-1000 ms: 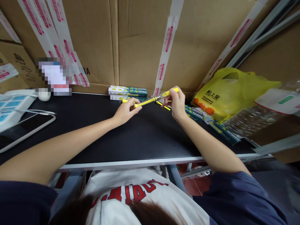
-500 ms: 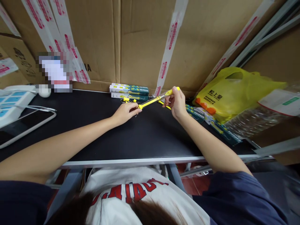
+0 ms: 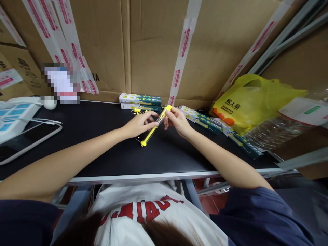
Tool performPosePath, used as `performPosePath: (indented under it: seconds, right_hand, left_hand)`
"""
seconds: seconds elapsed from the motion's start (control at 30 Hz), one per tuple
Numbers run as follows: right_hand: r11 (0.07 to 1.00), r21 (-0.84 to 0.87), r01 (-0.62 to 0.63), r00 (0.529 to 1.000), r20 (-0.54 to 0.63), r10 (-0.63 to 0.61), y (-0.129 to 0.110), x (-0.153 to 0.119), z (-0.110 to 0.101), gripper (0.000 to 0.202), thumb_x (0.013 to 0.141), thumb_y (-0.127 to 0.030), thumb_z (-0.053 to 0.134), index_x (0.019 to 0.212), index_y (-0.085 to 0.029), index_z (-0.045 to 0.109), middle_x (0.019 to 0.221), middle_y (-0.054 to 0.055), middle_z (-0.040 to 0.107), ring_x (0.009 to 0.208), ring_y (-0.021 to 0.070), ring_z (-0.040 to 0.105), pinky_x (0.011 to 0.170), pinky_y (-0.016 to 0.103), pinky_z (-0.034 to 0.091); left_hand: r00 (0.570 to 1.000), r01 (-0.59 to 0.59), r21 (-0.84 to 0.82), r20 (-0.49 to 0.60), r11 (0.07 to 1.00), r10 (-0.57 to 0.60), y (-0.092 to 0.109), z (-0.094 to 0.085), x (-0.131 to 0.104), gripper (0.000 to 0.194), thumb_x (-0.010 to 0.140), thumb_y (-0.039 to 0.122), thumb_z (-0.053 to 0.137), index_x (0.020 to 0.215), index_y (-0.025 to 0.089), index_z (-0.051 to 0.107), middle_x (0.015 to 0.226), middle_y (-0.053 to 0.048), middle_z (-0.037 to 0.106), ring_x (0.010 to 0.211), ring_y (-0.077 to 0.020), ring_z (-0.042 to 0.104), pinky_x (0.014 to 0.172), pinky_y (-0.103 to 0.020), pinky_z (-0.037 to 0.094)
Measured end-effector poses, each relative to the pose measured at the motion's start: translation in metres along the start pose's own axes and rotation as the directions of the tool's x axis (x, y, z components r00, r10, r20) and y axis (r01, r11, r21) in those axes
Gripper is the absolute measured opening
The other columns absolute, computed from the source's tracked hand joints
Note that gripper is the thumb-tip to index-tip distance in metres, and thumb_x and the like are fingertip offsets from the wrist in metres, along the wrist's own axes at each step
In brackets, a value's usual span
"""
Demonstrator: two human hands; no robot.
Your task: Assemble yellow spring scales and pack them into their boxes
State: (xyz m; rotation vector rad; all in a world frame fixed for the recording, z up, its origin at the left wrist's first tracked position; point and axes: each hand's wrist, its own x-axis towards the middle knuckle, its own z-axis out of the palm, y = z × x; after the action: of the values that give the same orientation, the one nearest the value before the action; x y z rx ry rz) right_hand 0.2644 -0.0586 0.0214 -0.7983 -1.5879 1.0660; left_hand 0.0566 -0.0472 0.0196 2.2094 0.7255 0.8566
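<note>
A slim clear tube with yellow ends and a yellow strip inside, a spring scale [image 3: 150, 135], slants above the black tabletop. Its lower end points toward me, with a thin wire hook beside it. My left hand [image 3: 139, 125] is closed around the tube's middle, thumb on the near side. The fingers of my right hand [image 3: 178, 121] pinch its upper yellow end. Behind my left hand lie small yellow parts with wire hooks [image 3: 137, 110], partly hidden by the fingers.
Printed spring scale boxes [image 3: 140, 99] are stacked at the back, and more boxes [image 3: 201, 119] lie to the right. A yellow plastic bag [image 3: 243, 99] stands at far right. A tablet [image 3: 30, 140] and a white power strip [image 3: 17, 112] sit left. Cardboard [image 3: 151, 44] walls the back.
The spring scale has turned steeper, its lower end swinging toward me. My right hand has come left and down; my left hand has shifted from the tube's end to its middle.
</note>
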Motion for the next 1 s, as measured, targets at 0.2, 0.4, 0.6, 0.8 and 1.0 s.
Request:
performPosePath:
  seconds: [0.2, 0.4, 0.6, 0.8, 1.0]
  right_hand:
    - [0.998, -0.062, -0.009, 1.0, 0.011, 0.01, 0.009, 0.003, -0.004, 0.043, 0.083, -0.062, 0.056, 0.085, -0.019, 0.053, 0.06, -0.005, 0.055, 0.047, 0.008, 0.05, 0.048, 0.023, 0.051]
    - [0.785, -0.605, 0.132, 0.99, 0.047, -0.13, 0.034, 0.009, -0.025, 0.022, 0.091, -0.038, 0.05, 0.088, -0.018, 0.058, 0.07, 0.0, 0.058, 0.062, 0.0125, 0.054, 0.061, 0.027, 0.046]
    - [0.177, -0.896, 0.406, 0.913, 0.391, -0.119, 0.037, 0.039, -0.018, 0.02, 0.09, -0.023, 0.05, 0.105, -0.016, 0.061, 0.102, 0.011, 0.061, 0.094, 0.0227, 0.053, 0.079, 0.033, 0.044]
    - [-0.121, -0.837, 0.533, 0.846, 0.526, 0.087, 0.034, 0.084, 0.004, 0.026, 0.089, -0.017, 0.047, 0.109, -0.011, 0.061, 0.112, 0.017, 0.06, 0.1, 0.0272, 0.051, 0.077, 0.035, 0.043]
    - [-0.04, -0.866, 0.499, 0.857, 0.486, 0.172, 0.039, 0.095, 0.023, 0.026, 0.092, -0.02, 0.046, 0.112, -0.013, 0.061, 0.116, 0.015, 0.063, 0.101, 0.0241, 0.057, 0.082, 0.032, 0.045]
  left_hand:
    - [0.984, 0.163, -0.34, -0.013, 0.926, -0.178, 0.007, 0.009, 0.004, 0.03, 0.09, 0.03, 0.051, 0.116, 0.015, 0.052, 0.073, 0.0, 0.06, 0.055, -0.008, 0.056, 0.051, -0.019, 0.046]
    - [0.882, 0.226, -0.451, -0.28, 0.863, -0.378, -0.016, -0.018, 0.014, 0.027, 0.096, 0.022, 0.03, 0.104, 0.016, 0.055, 0.061, 0.004, 0.046, 0.038, -0.0048, 0.041, 0.035, -0.017, 0.032]
    - [0.934, 0.179, -0.112, -0.294, 0.977, -0.205, -0.021, -0.03, 0.007, 0.024, 0.094, 0.034, 0.047, 0.108, 0.018, 0.057, 0.064, 0.004, 0.051, 0.042, -0.0042, 0.044, 0.039, -0.016, 0.035]
    - [0.98, 0.093, 0.061, -0.181, 0.994, -0.081, -0.008, -0.026, -0.012, 0.032, 0.091, 0.036, 0.052, 0.116, 0.018, 0.059, 0.068, 0.002, 0.058, 0.047, -0.0051, 0.051, 0.044, -0.015, 0.042]
    - [0.973, 0.085, 0.021, -0.216, 0.996, -0.078, -0.005, -0.027, -0.016, 0.035, 0.089, 0.039, 0.053, 0.115, 0.017, 0.059, 0.077, -0.001, 0.063, 0.05, -0.0064, 0.056, 0.044, -0.016, 0.045]
